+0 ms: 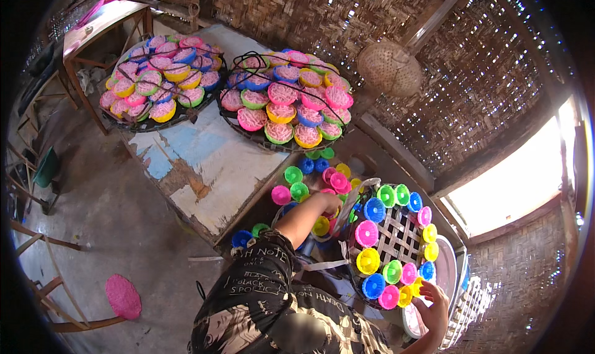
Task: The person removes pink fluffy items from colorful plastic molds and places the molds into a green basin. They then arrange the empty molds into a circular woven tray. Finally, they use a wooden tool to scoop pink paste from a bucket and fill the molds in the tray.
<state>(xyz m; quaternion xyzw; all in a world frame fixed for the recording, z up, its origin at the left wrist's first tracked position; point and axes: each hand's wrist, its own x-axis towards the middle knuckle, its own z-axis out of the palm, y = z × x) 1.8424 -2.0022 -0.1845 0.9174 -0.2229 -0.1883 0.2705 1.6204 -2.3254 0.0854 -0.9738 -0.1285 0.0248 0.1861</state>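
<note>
My left hand (331, 203) reaches down into a pile of small coloured plastic cups, beside a pink cup (339, 182) and above a yellow cup (320, 226). Its fingertips are hidden, so whether it grips a cup cannot be told. On my right, a round woven tray (396, 233) carries a ring of fluted cups along its rim, in blue, green, pink and yellow; its slatted middle shows bare. My right hand (436, 307) hovers at the tray's near right edge, fingers curved and apart, close by a yellow cup (417, 286). Whether the fingertips touch that cup is unclear.
Two round trays of cups filled with pink-and-white strands, one left (162, 110) and one right (282, 114), rest on a worn table (211, 205). A pale basin (445, 261) sits beside the woven tray. A pink round thing (123, 296) lies at lower left.
</note>
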